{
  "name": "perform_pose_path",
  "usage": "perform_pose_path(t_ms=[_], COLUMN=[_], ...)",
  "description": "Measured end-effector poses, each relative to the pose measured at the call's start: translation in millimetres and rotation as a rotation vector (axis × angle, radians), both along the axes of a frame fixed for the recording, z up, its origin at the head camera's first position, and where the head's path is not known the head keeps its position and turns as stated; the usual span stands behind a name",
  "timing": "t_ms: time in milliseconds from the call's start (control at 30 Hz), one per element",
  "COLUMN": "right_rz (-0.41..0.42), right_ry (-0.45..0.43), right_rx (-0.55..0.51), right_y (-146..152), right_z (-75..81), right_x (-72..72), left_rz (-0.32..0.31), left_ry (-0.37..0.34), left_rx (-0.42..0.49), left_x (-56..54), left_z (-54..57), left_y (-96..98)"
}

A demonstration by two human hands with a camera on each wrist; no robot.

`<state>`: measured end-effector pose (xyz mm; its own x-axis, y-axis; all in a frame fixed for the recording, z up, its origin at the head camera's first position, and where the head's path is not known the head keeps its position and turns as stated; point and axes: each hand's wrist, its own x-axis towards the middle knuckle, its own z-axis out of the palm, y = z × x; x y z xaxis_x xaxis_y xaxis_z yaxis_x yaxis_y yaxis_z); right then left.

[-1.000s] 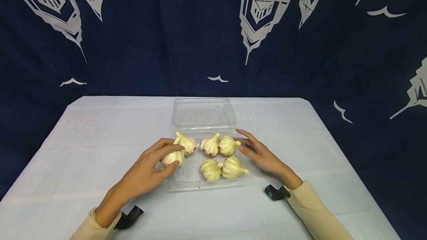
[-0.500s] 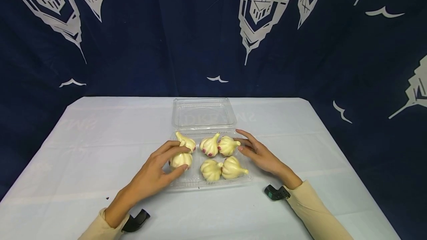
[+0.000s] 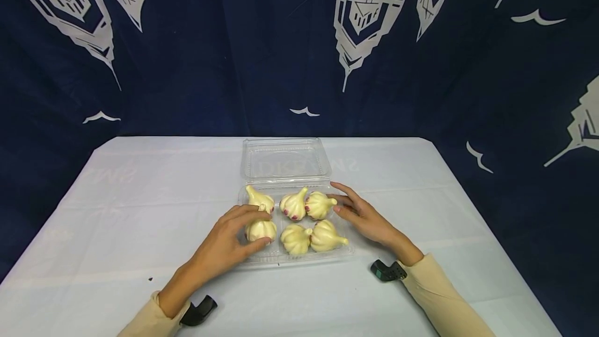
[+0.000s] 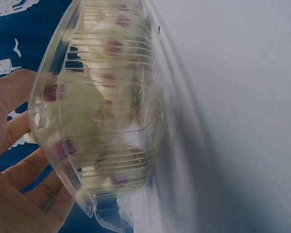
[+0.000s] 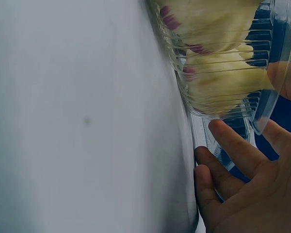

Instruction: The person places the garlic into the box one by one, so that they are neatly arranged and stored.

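Note:
A clear plastic clamshell container [image 3: 276,260] lies open in the head view, its lid [image 3: 286,159] folded back flat. My left hand [image 3: 223,246] is over its front left corner, with thumb and fingers around a garlic bulb [image 3: 260,230] in the tray. Behind that bulb sits another garlic bulb [image 3: 259,199]. The right half holds several more, among them a rear garlic bulb [image 3: 293,204] and a front garlic bulb [image 3: 326,237]. At the tray's right side rests my right hand [image 3: 367,220], fingers extended along the edge. Through the clear wall, the left wrist view shows pale bulbs [image 4: 82,111] with purple patches.
A white cloth [image 3: 117,222] covers the table. Behind it hangs a dark blue curtain [image 3: 234,66] with white building and bird prints. A small dark speck [image 3: 150,279] lies left of the left wrist. Dark bands [image 3: 200,311] sit at both wrists.
My left hand has moved right and slightly toward me, carrying the garlic bulb from the tray's left edge into its front left area. The right hand has stayed in place.

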<state>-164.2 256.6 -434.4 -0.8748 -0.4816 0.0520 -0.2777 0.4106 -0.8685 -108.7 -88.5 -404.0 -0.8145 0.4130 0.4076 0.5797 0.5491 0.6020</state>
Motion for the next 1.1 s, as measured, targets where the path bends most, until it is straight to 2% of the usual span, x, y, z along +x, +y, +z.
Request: perform_pose_path(t_ms=[467, 900, 1100], right_rz=[0.014, 0.006, 0.005], right_ry=[0.002, -0.027, -0.054], right_rx=[-0.015, 0.002, -0.042], right_y=[-0.3, 1.1, 1.7], right_z=[0.5, 1.0, 2.5], right_x=[-0.2, -1.4, -3.4], left_rz=[0.011, -0.002, -0.008], left_ry=[0.053, 0.085, 0.094], left_rx=[-0.136, -0.100, -0.083], left_x=[0.3, -2.7, -4.5], left_z=[-3.0, 0.1, 2.8], left_y=[0.3, 0.7, -1.0])
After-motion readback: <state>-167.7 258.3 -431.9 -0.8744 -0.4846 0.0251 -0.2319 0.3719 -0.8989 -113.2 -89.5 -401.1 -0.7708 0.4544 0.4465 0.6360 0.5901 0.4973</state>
